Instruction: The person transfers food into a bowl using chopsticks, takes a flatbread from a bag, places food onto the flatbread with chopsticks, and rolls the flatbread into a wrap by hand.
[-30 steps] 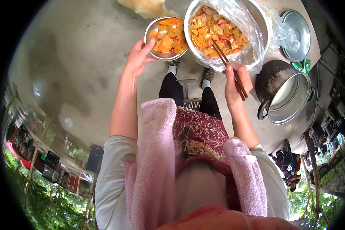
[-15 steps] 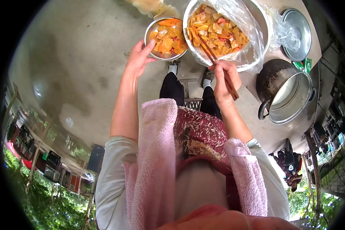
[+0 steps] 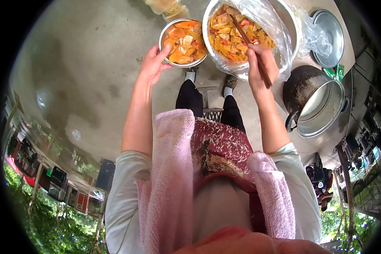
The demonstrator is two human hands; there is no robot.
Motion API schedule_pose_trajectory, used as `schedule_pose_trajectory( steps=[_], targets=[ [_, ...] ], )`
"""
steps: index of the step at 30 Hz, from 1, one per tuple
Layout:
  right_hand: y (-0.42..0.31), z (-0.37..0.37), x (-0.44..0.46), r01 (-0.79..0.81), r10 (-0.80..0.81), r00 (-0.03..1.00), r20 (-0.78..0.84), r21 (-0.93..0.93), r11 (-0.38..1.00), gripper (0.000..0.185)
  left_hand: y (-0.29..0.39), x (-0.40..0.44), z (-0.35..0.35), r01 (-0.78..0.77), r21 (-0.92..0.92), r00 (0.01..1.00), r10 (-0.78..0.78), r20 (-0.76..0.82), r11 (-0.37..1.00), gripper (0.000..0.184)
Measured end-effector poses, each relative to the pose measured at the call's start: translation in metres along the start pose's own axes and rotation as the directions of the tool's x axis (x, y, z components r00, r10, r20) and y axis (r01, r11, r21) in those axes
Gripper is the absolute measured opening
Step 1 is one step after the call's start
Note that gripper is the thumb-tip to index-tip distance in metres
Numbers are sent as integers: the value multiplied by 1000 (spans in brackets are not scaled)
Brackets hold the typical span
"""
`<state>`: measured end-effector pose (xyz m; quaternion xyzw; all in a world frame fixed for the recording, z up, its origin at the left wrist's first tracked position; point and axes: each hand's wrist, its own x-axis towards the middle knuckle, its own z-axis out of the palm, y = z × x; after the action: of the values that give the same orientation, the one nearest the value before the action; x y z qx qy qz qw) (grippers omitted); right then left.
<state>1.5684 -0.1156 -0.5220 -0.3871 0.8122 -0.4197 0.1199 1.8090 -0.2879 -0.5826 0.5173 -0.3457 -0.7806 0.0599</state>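
My left hand (image 3: 155, 63) grips the near left side of a small metal bowl (image 3: 183, 65), with its thumb over the rim. Orange and yellow food pieces (image 3: 186, 40) fill this bowl. To its right is a large white basin (image 3: 295, 25) lined with a clear plastic bag (image 3: 279, 46), holding more of the same food (image 3: 237, 36). My right hand (image 3: 262, 65) is closed around brown chopsticks (image 3: 241, 30) at the near edge of the basin. Their tips are over the food, and no piece can be made out between them.
A dark pot (image 3: 302, 95) stands right of my right hand, with a round metal lid (image 3: 329, 40) and crumpled plastic (image 3: 313, 36) beyond it. An animal with light fur (image 3: 158, 5) is at the top. A person (image 3: 319, 178) is far off at the right.
The chopsticks and my right hand moved left, then back right and farther over the basin. The food in the small bowl lies differently. The animal has shifted slightly right.
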Motion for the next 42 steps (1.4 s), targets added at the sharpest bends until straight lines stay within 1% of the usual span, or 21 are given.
schedule_pose_trajectory(
  steps=[3,6,7,10,11,14,15,16,18,19,20,22,23,26,28,30,32,35,38,42],
  targets=[
    [11,15,4,-30,23,998,66,116,993,8,0,-1,0,3,4,1000,-3,-4,1000,49],
    [3,16,-6,-41,29,997,76,158,987,7,-1,0,0,2,-6,1000,-2,11,1000,50],
    [3,17,-10,-33,25,998,53,159,987,7,0,-1,1,3,-8,1000,-3,10,1000,50],
    [7,16,-28,-284,276,958,74,360,889,7,0,0,1,10,-16,1000,-10,6,1000,50],
    [10,17,-33,-283,282,958,61,376,882,8,-1,0,0,15,-17,1000,-15,3,1000,50],
    [-3,6,-40,-186,158,981,109,334,924,12,-2,0,0,16,-15,1000,-16,-6,1000,51],
    [-8,5,-41,-128,112,991,68,342,931,9,-2,0,0,9,-18,1000,-9,3,1000,51],
    [-13,1,-44,-92,75,995,64,331,939,8,-1,0,0,2,-22,1000,-1,11,1000,51],
    [-33,-11,-46,47,-69,993,91,222,974,7,-1,1,1,-4,-32,1000,4,11,999,51],
    [-39,-13,-49,114,-138,985,101,218,969,8,0,0,2,-2,-37,1000,2,0,999,51],
    [-47,-16,-52,107,-146,982,121,279,954,9,0,0,2,1,-43,1000,-1,-10,999,51],
    [-56,-17,-55,145,-213,963,162,352,925,11,1,-1,2,7,-43,1000,-7,-12,999,50],
    [-60,-19,-53,131,-202,965,165,365,922,12,1,-1,2,10,-43,1000,-10,-12,999,49],
    [-39,-31,-44,139,-141,988,59,38,990,14,-3,1,1,14,-55,1000,-15,-9,998,49],
    [-16,-35,-31,70,-72,997,-16,-109,992,14,-4,3,0,12,-37,1000,-12,7,999,50],
    [4,-30,-19,-16,15,1000,-18,-73,997,10,-3,2,0,9,-32,1000,-8,17,999,50],
    [13,-24,-17,-86,87,996,35,-30,996,9,0,0,3,2,-40,1000,-2,21,999,50],
    [10,-16,-23,-162,160,984,72,23,986,7,-1,0,1,24,-26,1000,-24,-9,999,50],
    [13,-8,-35,-274,263,961,81,223,935,8,-3,1,0,9,-37,1000,-9,-2,999,49],
    [22,-6,-42,-410,385,912,142,359,839,18,-1,0,1,11,-39,1000,-11,-4,999,50]
  ],
)
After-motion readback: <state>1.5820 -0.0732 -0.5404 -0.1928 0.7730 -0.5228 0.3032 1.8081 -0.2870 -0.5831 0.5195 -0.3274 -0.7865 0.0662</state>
